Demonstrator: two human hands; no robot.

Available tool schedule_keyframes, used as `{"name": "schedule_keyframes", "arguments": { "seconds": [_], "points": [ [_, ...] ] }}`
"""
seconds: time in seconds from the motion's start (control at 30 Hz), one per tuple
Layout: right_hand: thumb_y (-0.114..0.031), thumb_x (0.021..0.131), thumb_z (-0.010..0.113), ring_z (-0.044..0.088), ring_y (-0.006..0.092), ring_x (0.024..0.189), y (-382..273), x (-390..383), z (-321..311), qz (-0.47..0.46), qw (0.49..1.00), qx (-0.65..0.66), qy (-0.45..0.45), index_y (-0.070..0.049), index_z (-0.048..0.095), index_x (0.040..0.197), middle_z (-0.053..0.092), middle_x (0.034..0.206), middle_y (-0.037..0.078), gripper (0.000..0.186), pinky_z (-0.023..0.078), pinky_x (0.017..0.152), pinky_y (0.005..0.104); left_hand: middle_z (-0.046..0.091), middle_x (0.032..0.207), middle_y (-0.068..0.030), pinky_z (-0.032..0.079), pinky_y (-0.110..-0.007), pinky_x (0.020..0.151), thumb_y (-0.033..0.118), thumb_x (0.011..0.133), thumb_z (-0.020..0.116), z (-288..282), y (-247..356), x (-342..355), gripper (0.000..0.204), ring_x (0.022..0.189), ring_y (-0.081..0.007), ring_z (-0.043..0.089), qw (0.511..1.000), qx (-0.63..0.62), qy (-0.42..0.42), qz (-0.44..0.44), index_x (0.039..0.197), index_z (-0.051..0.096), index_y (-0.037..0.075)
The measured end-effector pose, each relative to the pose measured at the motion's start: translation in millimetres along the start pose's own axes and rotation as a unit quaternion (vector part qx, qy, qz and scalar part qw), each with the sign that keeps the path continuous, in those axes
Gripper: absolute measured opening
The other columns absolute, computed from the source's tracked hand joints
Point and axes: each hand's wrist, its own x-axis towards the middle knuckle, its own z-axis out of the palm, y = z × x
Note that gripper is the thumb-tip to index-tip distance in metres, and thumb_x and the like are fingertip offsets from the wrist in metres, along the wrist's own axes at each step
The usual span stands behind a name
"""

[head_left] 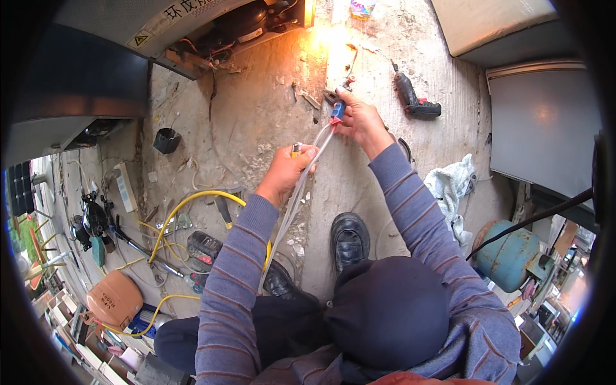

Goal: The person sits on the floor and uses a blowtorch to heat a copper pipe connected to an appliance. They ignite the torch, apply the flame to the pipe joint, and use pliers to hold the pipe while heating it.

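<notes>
My right hand (364,120) is closed around the blue handle (337,111) of a gas torch, whose thin bent tube (353,58) points away from me. A bright orange glow (324,38) spreads over the floor beyond the tip. From the handle's red end, clear hoses (297,192) run down toward me past my left hand (287,169). That hand is closed on a small yellow piece with a metal end, which looks like a lighter (296,150). Its fingers hide most of it.
An appliance with an exposed compressor bay (247,29) stands far left. A black cordless screwdriver (414,96) lies to the right, near a white rag (451,186). At left are a yellow hose (192,197), a black cup (167,140) and a power strip (125,186). A blue-green gas cylinder (510,253) lies right.
</notes>
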Motion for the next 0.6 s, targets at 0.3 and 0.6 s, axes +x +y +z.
{"name": "schedule_keyframes", "arguments": {
  "seconds": [0.3,0.6],
  "points": [
    [-0.022,0.102,0.065,0.040,0.0076,0.051,14,-4,15,-0.040,0.982,0.184,0.006,-0.010,0.050,0.085,0.047,0.072,-0.002,0.026,0.035,0.043,0.0252,0.073,0.089,-0.0041,0.053,-0.025,0.069,0.021,0.100,0.069,15,-9,1,0.026,0.076,-0.0092,0.065,0.988,0.100,0.046,0.112,0.114,0.073,-0.001],
    [-0.017,0.102,0.060,0.058,0.0099,0.060,28,-45,12,-0.249,0.968,0.021,0.033,-0.004,0.063,0.088,0.065,0.077,0.003,0.020,0.043,0.048,0.0275,0.074,0.094,-0.0185,0.056,-0.042,0.073,0.031,0.087,0.079,95,95,30,0.029,0.084,-0.0344,0.072,0.829,0.399,0.268,0.287,0.098,0.075,0.005]
  ]
}}
